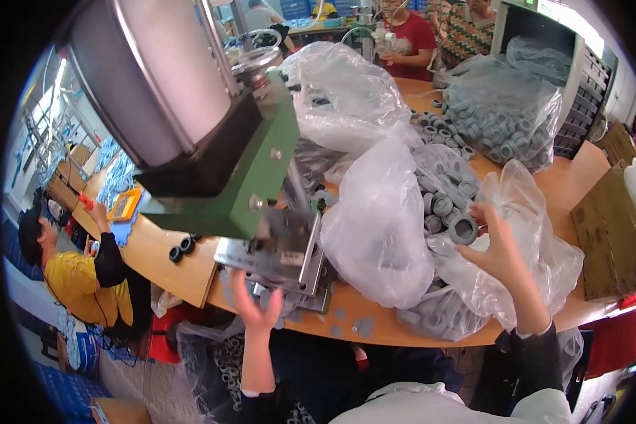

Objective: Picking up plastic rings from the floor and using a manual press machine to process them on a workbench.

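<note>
My right hand [505, 251] has thumb and fingers round a grey plastic ring [463, 230], at the mouth of an open clear bag [533, 212] of similar grey rings [442, 205]. At the near edge of the press, my left hand [258, 307] is raised with fingers and thumb apart and nothing visible between them. Its fingertips are close to the metal fixture block [279, 251]; whether they touch it I cannot tell. Above the block stands the press's green head [261, 169] with a large cylinder [162, 71].
Bulky clear bags [378, 219] crowd the table [579, 226] between press and right hand. Behind is another bag of rings [502, 120]. A cardboard box [611, 240] stands at right. Two black rings [181, 249] lie left of the press. Co-workers sit left and stand behind.
</note>
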